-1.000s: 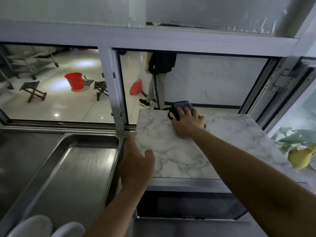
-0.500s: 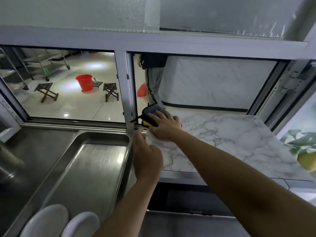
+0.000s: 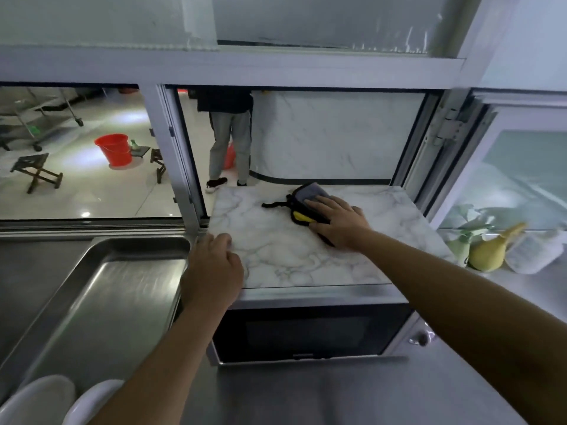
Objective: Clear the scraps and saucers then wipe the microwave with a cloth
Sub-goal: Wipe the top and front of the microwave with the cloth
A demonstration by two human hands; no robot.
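Observation:
The microwave stands on the steel counter, dark door facing me, with a white marble-patterned slab lying on its top. My right hand presses flat on a grey, black and yellow cloth at the back middle of that slab. At the slab's front left corner rests my left hand, fingers curled over the edge. Two white saucers show at the bottom left, partly cut off by the frame.
A steel tray lies left of the microwave. A yellow-green pitcher and leaves stand to the right. Behind an open window frame are a person's legs, a red bucket and stools.
My right hand has slid the cloth from the slab's back left corner toward the back middle and right. The left hand stays on the front left corner.

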